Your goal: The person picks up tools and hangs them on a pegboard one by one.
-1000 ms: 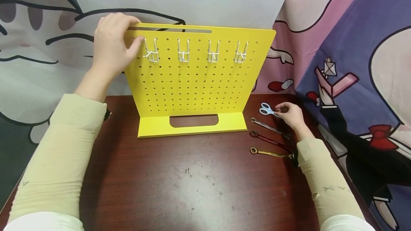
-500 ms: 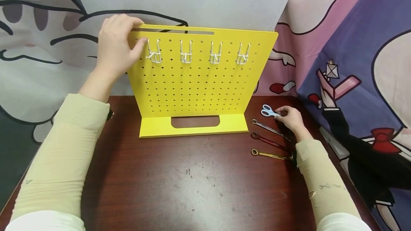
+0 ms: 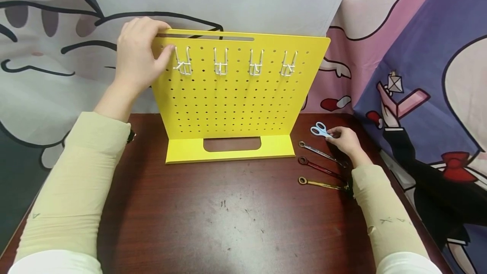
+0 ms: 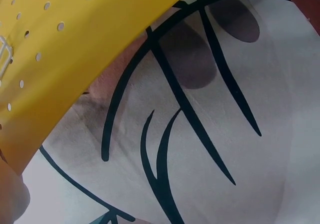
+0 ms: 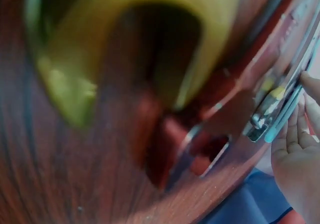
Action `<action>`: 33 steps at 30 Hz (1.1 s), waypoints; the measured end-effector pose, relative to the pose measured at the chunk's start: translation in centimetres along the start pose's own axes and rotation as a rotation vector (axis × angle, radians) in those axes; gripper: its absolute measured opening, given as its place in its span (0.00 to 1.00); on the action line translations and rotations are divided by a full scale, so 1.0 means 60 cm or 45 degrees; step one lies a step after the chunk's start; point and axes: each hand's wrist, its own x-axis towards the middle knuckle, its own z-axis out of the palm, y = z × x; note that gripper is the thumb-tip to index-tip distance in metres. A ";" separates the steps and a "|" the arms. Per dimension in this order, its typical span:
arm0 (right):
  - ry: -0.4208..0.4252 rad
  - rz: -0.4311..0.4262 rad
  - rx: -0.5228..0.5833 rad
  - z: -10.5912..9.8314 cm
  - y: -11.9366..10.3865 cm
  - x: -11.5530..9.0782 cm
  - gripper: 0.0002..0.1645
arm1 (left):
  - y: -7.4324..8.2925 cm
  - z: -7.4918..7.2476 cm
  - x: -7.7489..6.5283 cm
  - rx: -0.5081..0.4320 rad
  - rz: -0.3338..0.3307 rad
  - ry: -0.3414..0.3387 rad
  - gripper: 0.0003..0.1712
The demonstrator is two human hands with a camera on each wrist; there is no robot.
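Cloth walls with big cartoon drawings go around the back and sides: a grey and white cloth wall [image 3: 34,92] at the left and a blue-purple cloth wall [image 3: 411,50] at the right. A shiny red-brown wooden table [image 3: 182,215] fills the lower middle, with small dark scratches and a pale patch of light.

In the upper middle stands a yellow board full of small holes [image 3: 232,92], with 4 white wire hooks [image 3: 220,72] in a row near its top. The left hand [image 3: 137,52] grips the board's upper left corner, its thumb on the front.

At the right, the right hand [image 3: 345,141] pinches the scissors with light blue handles [image 3: 321,130] between thumb and fingers. Below lie 3 metal wrenches: a silver wrench [image 3: 321,152], a dark red wrench [image 3: 318,167] and a gold wrench [image 3: 320,184].
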 end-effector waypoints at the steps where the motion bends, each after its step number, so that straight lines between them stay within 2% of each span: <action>1: 0.007 0.004 -0.003 -0.001 0.001 -0.001 0.19 | 0.000 0.001 0.000 -0.003 0.001 0.001 0.19; 12: 0.053 0.024 0.008 -0.003 -0.004 -0.010 0.17 | 0.001 0.005 0.000 -0.007 0.023 0.010 0.19; 18: 0.135 0.016 0.042 -0.005 -0.020 -0.012 0.17 | 0.001 0.004 0.000 -0.005 0.037 0.022 0.19; 24: 0.253 -0.004 0.084 -0.013 -0.051 -0.016 0.17 | -0.001 0.004 0.000 0.000 0.050 0.034 0.19; 33: 0.436 0.011 0.289 -0.029 -0.111 -0.036 0.19 | -0.002 0.005 -0.001 0.004 0.035 0.025 0.20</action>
